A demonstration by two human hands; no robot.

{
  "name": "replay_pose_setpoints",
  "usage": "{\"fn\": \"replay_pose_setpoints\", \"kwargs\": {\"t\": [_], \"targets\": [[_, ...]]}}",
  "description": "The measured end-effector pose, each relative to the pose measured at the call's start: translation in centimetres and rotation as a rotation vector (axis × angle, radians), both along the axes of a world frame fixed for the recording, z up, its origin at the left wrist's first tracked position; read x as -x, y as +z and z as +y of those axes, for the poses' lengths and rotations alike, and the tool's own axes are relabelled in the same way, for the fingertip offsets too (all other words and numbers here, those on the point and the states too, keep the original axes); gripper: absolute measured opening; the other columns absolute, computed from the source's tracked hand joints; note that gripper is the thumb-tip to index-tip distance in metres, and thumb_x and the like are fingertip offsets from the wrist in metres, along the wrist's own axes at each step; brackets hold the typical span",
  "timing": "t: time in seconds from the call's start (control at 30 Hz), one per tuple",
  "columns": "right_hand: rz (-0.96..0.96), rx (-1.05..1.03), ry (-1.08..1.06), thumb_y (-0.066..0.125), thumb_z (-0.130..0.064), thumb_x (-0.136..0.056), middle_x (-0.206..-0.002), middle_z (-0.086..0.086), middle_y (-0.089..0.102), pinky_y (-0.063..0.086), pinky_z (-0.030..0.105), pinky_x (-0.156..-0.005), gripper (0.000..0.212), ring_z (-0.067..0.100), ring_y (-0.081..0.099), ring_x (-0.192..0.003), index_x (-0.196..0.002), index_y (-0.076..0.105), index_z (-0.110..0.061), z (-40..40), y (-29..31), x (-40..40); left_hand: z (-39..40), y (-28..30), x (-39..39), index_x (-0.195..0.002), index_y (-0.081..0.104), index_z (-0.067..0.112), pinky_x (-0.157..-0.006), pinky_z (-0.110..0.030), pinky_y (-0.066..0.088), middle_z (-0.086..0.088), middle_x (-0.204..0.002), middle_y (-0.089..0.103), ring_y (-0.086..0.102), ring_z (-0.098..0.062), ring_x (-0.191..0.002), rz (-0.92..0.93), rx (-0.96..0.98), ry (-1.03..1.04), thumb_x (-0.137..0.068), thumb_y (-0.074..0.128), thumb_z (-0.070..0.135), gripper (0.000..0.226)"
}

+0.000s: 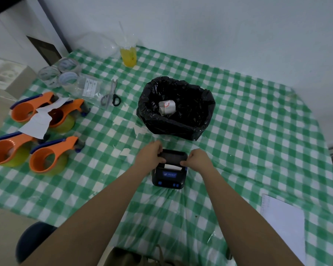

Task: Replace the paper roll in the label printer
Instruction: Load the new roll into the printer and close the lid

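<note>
A small black label printer [169, 177] with a blue screen and blue buttons sits on the green checked table [258, 131] in front of me. Its lid [172, 156] is tilted up at the back, and white paper [172, 167] shows in the gap under it. My left hand [150, 154] grips the lid's left end and my right hand [196, 159] grips its right end. Behind the printer stands a bin lined with a black bag [176, 108], with a white paper roll [167, 106] lying inside it.
Several orange tape dispensers [44, 131] with white paper sheets lie at the left. Scissors [112, 94], tape rolls [65, 73] and a clear bag are at the back left. A yellow drink [128, 54] stands by the wall. A white sheet [284, 223] lies at the right.
</note>
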State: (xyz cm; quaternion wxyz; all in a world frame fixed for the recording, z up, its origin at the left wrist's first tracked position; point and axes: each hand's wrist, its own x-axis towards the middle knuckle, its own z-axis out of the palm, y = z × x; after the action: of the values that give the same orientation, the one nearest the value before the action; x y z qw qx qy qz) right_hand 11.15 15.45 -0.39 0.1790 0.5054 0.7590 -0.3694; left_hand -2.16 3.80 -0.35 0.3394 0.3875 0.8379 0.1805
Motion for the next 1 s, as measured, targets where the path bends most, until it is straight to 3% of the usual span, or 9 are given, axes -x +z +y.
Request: {"fn": "replay_pose_setpoints", "kwargs": {"t": [0.13,0.3,0.37,0.43,0.5,0.57,0.63,0.8,1.0], "targets": [[-0.126,-0.054,0.126,0.072,-0.027,-0.077,-0.064,0.002,0.040,0.038,0.030,-0.061,0.042,0.025,0.051,-0.073,-0.061,0.035,-0.013,0.2,-0.1,1.2,1.0,0.2,0.4,-0.096,0.049,0.008,-0.078,-0.039,0.042,-0.014,-0.108,0.055,0.051,-0.032,-0.102,0.120,0.124,-0.053,-0.070,0.077,0.024,0.042],[-0.145,-0.037,0.102,0.069,-0.028,-0.080,-0.068,0.002,0.042,0.042,0.032,-0.065,0.032,0.027,0.054,-0.079,-0.085,0.043,-0.009,-0.2,-0.6,1.2,1.3,-0.1,0.1,-0.114,0.045,0.005,-0.087,-0.044,0.044,-0.016,-0.120,0.051,0.047,-0.034,-0.114,0.205,0.251,-0.124,-0.075,0.072,0.030,0.053],[-0.129,-0.033,0.104,0.069,-0.030,-0.080,-0.067,0.001,0.041,0.041,0.032,-0.065,0.033,0.026,0.051,-0.077,-0.081,0.044,-0.009,-0.1,-0.4,1.0,1.2,0.0,0.1,-0.114,0.044,0.005,-0.085,-0.045,0.044,-0.016,-0.118,0.052,0.049,-0.035,-0.112,0.193,0.254,-0.101,-0.075,0.071,0.031,0.054],[-0.039,-0.023,0.049,0.070,-0.028,-0.080,-0.066,0.003,0.045,0.041,0.031,-0.064,0.033,0.024,0.051,-0.073,-0.068,0.044,-0.011,-0.3,-0.3,0.3,0.7,-0.1,0.3,-0.110,0.045,0.005,-0.080,-0.043,0.044,-0.017,-0.113,0.053,0.052,-0.035,-0.104,0.134,0.215,-0.051,-0.076,0.071,0.031,0.050],[0.157,0.050,-0.143,0.072,-0.024,-0.079,-0.062,0.003,0.049,0.042,0.029,-0.060,0.035,0.020,0.051,-0.064,-0.060,0.044,-0.013,-1.1,-0.6,-1.2,-0.3,-0.9,0.2,-0.103,0.047,0.007,-0.074,-0.038,0.042,-0.014,-0.104,0.053,0.055,-0.032,-0.093,-0.026,0.088,0.074,-0.075,0.072,0.028,0.042],[0.348,0.106,-0.372,0.072,-0.022,-0.080,-0.061,0.004,0.053,0.041,0.027,-0.057,0.033,0.018,0.049,-0.059,-0.062,0.046,-0.013,-2.9,-1.5,-3.3,-2.1,-1.6,-0.5,-0.094,0.047,0.010,-0.074,-0.032,0.039,-0.009,-0.097,0.053,0.054,-0.025,-0.088,-0.196,-0.073,0.239,-0.078,0.070,0.020,0.030],[0.421,0.105,-0.513,0.070,-0.024,-0.082,-0.068,0.011,0.056,0.042,0.031,-0.061,0.030,0.021,0.050,-0.061,-0.066,0.047,-0.012,-4.7,-2.5,-5.4,-3.9,-2.1,-1.4,-0.097,0.051,0.007,-0.078,-0.030,0.039,-0.010,-0.101,0.056,0.057,-0.025,-0.092,-0.293,-0.157,0.354,-0.082,0.065,0.012,0.021],[0.438,0.065,-0.439,0.065,-0.022,-0.086,-0.071,0.003,0.057,0.044,0.029,-0.063,0.020,0.020,0.053,-0.065,-0.072,0.052,-0.016,-7.7,-3.3,-7.7,-7.0,-2.2,-3.4,-0.124,0.050,0.004,-0.085,-0.030,0.043,-0.010,-0.122,0.054,0.057,-0.020,-0.100,-0.455,-0.167,0.385,-0.086,0.060,0.005,0.040],[0.500,0.011,-0.441,0.055,-0.015,-0.091,-0.075,-0.003,0.057,0.042,0.023,-0.058,0.006,0.011,0.050,-0.063,-0.088,0.059,-0.012,-9.8,-3.6,-7.6,-7.8,-2.8,-4.7,-0.129,0.049,0.011,-0.097,-0.038,0.048,-0.012,-0.123,0.061,0.059,-0.027,-0.112,-0.368,-0.170,0.286,-0.080,0.066,0.004,0.052]]}}
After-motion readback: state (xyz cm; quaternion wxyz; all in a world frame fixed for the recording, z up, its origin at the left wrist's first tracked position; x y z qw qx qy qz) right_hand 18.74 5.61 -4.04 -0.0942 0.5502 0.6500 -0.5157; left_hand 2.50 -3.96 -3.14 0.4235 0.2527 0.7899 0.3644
